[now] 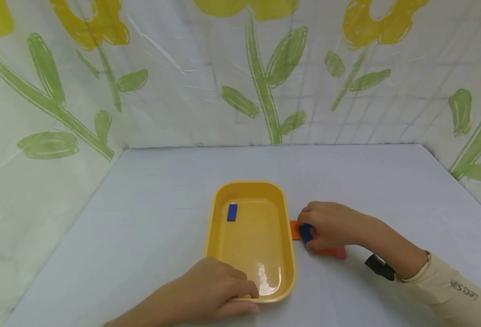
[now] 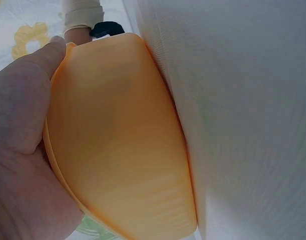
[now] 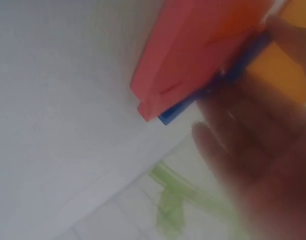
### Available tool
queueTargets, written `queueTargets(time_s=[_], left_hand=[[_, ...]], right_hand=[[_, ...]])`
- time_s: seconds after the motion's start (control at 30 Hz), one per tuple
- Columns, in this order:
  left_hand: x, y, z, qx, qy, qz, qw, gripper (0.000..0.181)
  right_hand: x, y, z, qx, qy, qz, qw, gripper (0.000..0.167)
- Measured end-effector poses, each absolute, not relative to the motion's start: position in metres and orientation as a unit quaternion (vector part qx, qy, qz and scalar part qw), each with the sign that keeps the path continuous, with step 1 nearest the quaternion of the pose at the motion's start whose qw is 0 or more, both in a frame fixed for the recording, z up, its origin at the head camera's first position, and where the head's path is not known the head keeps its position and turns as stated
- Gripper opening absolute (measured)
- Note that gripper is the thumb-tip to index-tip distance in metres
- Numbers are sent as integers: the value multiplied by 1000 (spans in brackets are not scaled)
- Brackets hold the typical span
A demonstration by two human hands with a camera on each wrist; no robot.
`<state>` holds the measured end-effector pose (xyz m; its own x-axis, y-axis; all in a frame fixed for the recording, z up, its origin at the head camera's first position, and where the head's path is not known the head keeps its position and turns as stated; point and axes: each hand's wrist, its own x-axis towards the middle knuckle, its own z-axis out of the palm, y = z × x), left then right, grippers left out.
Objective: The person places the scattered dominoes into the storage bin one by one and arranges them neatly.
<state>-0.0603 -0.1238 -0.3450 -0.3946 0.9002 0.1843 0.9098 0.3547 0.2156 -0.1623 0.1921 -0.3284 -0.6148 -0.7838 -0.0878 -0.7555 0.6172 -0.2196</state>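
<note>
A yellow plastic tray (image 1: 291,254) lies on the table, with a small blue block (image 1: 232,212) inside toward its far left. My left hand (image 1: 213,290) grips the tray's near rim, fingers over the edge and thumb outside; the left wrist view shows the tray's outer wall (image 2: 117,130) against this hand. Right of the tray, my right hand (image 1: 334,225) pinches a dark blue block (image 1: 305,235) between thumb and fingers. Beside it lie an orange block (image 1: 295,230) and a red block (image 1: 340,252), partly hidden by the hand. The right wrist view is blurred, showing red pieces (image 3: 178,55) near the fingers.
A pale table (image 1: 158,190) extends around the tray. Behind it and at both sides hangs a white curtain (image 1: 175,100) painted with yellow flowers and green leaves. A black strap (image 1: 380,267) sits at the right wrist, below the cream sleeve (image 1: 448,290).
</note>
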Motion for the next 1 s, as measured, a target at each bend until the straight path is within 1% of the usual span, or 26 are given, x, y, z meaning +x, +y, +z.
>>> queueTargets(time_s=[0.2,0.37,0.47,0.63,0.9,1.0], left_hand=[[-60,-124,-345,-549,-823,-146,25,27],[-60,-123,-344,-546,-824,-151,13,29],[-60,-123,-343,-545,-824,-154,2,29],[-61,-123,-343,-543,-826,-154,-17,29],[-62,-123,-343,-540,-828,-150,-28,31],[-61,-123,-343,-540,-828,-151,-20,30]], right_hand=[[-163,191,-325,-439,889,-93,92,29],[-163,190,-322,-427,893,-106,94,33],[-162,190,-319,-433,893,-107,68,28],[-164,190,-316,-450,887,-108,7,21],[-170,190,-315,-482,866,-126,-53,19],[-172,188,-315,-491,858,-132,-79,21]])
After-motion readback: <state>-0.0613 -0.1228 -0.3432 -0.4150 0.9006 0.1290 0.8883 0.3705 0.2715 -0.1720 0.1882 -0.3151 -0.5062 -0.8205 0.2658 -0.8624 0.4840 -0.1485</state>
